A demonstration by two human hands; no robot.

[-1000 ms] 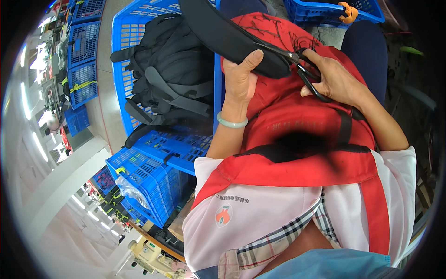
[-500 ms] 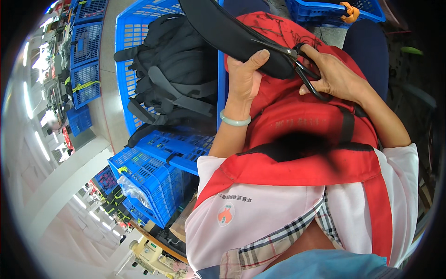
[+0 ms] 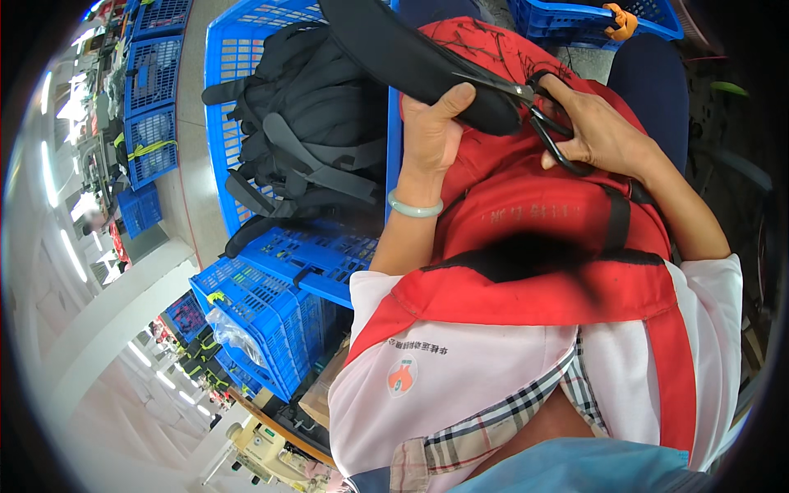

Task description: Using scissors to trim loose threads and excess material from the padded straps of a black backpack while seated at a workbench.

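Observation:
My left hand (image 3: pixel 431 135) grips the near end of a long, curved, padded black strap (image 3: pixel 403 62), its thumb on top. The strap runs away to the upper left over the crate rim. My right hand (image 3: pixel 598 127) has its fingers through the black handles of a pair of scissors (image 3: pixel 552 127). Their metal blades are slightly apart and lie along the strap's near end, pointing left. Under both hands spreads the red apron (image 3: pixel 526 197) over my lap, with dark thread ends (image 3: pixel 493 41) scattered on its far part.
At left a blue crate (image 3: pixel 220 123) holds a heap of black padded straps (image 3: pixel 320 107). Below it stands another blue crate (image 3: pixel 263 320) with a plastic bag (image 3: pixel 234 335). A blue basket with an orange tie (image 3: pixel 622 22) is at top right. A sewing machine (image 3: pixel 267 448) shows at lower left.
The scissors and my right hand have shifted slightly to the right, and the scissor blades show a little more above the strap. My left hand keeps its hold.

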